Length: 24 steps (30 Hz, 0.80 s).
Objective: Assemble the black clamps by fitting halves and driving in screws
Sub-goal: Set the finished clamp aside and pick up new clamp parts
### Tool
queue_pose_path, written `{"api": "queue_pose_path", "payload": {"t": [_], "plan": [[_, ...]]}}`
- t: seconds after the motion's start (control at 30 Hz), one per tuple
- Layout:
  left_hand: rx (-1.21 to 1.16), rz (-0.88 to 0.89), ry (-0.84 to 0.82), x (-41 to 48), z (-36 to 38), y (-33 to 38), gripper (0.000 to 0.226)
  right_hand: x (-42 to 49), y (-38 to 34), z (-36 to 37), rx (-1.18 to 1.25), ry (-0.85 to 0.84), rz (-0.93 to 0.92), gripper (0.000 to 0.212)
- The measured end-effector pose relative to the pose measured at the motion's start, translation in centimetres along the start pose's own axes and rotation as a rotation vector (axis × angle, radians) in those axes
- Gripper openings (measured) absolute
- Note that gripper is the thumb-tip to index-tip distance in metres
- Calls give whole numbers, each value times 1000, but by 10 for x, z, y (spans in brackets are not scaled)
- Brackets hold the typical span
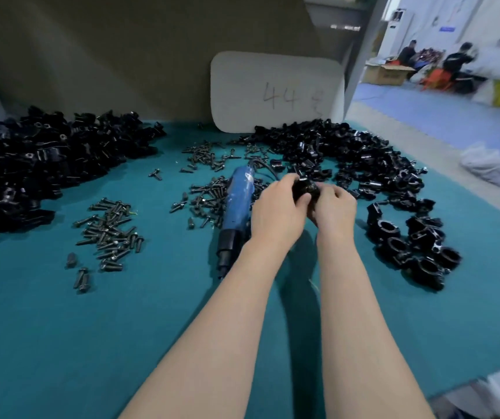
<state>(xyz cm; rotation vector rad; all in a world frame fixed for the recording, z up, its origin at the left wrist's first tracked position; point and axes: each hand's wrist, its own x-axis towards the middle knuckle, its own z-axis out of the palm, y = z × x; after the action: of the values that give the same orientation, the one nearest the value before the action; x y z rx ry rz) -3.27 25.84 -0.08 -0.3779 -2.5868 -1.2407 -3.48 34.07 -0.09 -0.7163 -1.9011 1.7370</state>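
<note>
i have my left hand (279,207) and right hand (332,204) both curled around one small black plastic clamp (306,189) at centre frame, pressing its halves together, i judge, so the blue electric screwdriver (238,201) lying just left can drive screws.

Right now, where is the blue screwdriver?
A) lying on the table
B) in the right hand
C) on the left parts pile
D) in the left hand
A: the blue screwdriver lies on the green table, while the left hand and right hand grip a black clamp.
</note>
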Motion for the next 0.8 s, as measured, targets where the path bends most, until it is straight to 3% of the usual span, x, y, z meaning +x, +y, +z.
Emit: {"api": "queue_pose_path", "payload": {"t": [0.17, 0.37, 0.47, 0.5, 0.57, 0.7, 0.8], "plan": [[116, -31, -244, -10, 51, 29, 25, 11, 20, -60, -435, 43, -19, 26], [27, -14, -325, -21, 84, 36, 9, 14, 16, -76, -417, 53, -72, 28], [111, 46, -422, -17, 83, 37, 6, 13, 10, -69, -328, 21, -134, 28], [90, 52, -411, -16, 81, 35, 12, 12, 9, -66, -308, 18, -148, 27], [-173, -2, -315, -14, 73, 30, 15, 10, 7, -57, -269, 22, -176, 25], [-579, -196, -13, -1, 32, 19, 22, 0, -4, -24, -168, 6, -222, 21], [-806, -290, 246, 14, -17, 0, 23, -16, -16, 21, -111, -104, -266, 18]]}}
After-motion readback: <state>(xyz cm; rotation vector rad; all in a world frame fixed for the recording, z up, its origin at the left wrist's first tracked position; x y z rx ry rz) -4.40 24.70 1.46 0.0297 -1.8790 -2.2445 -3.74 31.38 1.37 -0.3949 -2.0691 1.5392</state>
